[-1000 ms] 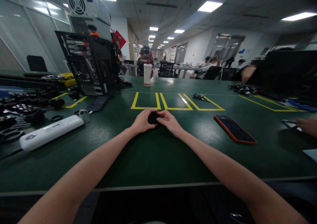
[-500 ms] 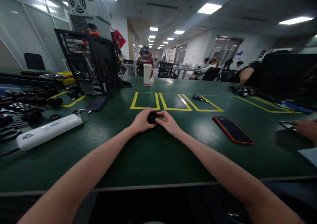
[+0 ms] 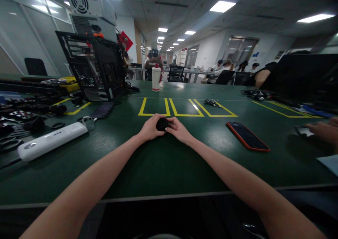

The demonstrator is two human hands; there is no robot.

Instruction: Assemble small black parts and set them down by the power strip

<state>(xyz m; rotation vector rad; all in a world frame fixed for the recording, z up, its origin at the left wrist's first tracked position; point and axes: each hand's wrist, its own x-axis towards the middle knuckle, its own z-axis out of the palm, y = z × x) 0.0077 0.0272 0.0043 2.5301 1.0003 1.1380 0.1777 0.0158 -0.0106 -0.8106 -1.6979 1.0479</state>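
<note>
Both hands meet over the green table (image 3: 169, 161), in front of the yellow tape outlines. My left hand (image 3: 151, 127) is curled around a small round black object (image 3: 161, 125), whose exact kind I cannot make out. From the other side, my right hand (image 3: 179, 129) pinches at the object's right edge with thumb and fingertips. The fingers partly cover the object. A few small dark metal-looking parts (image 3: 212, 103) lie at the right-hand tape outline, beyond my hands.
A phone in an orange case (image 3: 247, 136) lies to the right, a white power strip (image 3: 52, 140) to the left. An open black computer case (image 3: 92, 66) stands back left, near a white cup (image 3: 156, 79). Another person's hand (image 3: 323, 130) holds something at far right.
My hands stay on the round black object with almost the same grip. The view has shifted slightly. At far right, the other person's hand has moved a little left and up.
</note>
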